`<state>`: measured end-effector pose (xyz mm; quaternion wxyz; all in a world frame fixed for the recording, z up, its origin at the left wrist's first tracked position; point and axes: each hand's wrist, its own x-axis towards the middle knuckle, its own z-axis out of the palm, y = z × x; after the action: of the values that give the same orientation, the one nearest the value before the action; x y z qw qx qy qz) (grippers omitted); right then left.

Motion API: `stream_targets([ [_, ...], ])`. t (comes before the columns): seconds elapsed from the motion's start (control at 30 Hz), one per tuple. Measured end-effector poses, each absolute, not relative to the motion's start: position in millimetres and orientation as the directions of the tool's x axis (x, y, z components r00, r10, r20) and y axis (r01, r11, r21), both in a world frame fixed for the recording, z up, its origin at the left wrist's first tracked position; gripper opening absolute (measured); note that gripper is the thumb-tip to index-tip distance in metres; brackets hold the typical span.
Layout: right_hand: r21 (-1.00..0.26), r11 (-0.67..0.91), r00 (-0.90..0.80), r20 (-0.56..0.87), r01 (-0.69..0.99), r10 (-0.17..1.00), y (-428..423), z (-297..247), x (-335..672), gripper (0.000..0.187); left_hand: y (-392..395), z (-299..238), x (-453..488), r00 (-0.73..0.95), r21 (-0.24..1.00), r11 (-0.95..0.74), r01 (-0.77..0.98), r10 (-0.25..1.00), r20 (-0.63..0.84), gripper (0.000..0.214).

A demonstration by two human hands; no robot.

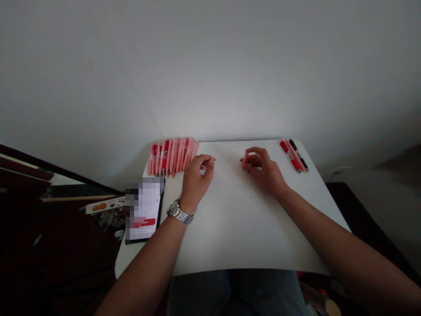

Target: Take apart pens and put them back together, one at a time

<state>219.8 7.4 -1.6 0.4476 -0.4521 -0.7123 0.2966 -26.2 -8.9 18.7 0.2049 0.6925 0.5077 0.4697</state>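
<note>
My left hand (pixel 200 171), with a metal-band watch on its wrist, is closed around a pink pen part (pixel 213 171) that is mostly hidden by the fingers. To its right, my right hand (pixel 259 164) pinches a short pink pen piece (pixel 245 158) between thumb and fingers, held roughly upright. The two hands are apart over the middle of the white table. Close beyond my left hand lies a row of pink pens (pixel 176 153), with a few red ones among them.
At the far right corner lie a red pen (pixel 290 156), a pink pen (pixel 296 153) and a black pen (pixel 299 154). A phone (pixel 144 210) with a blurred screen rests at the left edge of the white table (pixel 237 232). The wall (pixel 223 79) rises behind the table's far edge.
</note>
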Motion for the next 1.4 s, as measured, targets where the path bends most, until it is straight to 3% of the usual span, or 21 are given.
stream_targets([
  [0.47,-0.832,0.445,-0.094,0.440,0.332,0.893,4,4,216,0.046,-8,17,-28,0.044,0.762,-0.394,0.514,0.899,0.435,0.020],
  [0.63,-0.809,0.428,-0.199,0.379,0.402,0.904,7,1,221,0.042,-7,17,-27,0.042,0.763,-0.399,0.508,0.897,0.441,0.020],
  [1.23,-0.837,0.460,-0.080,0.458,0.296,0.885,6,2,218,0.048,-8,19,-28,0.031,0.758,-0.384,0.528,0.900,0.435,0.019],
  [1.4,-0.831,0.447,-0.138,0.426,0.332,0.894,11,-6,221,0.046,-9,20,-27,0.032,0.762,-0.380,0.525,0.903,0.428,0.021],
])
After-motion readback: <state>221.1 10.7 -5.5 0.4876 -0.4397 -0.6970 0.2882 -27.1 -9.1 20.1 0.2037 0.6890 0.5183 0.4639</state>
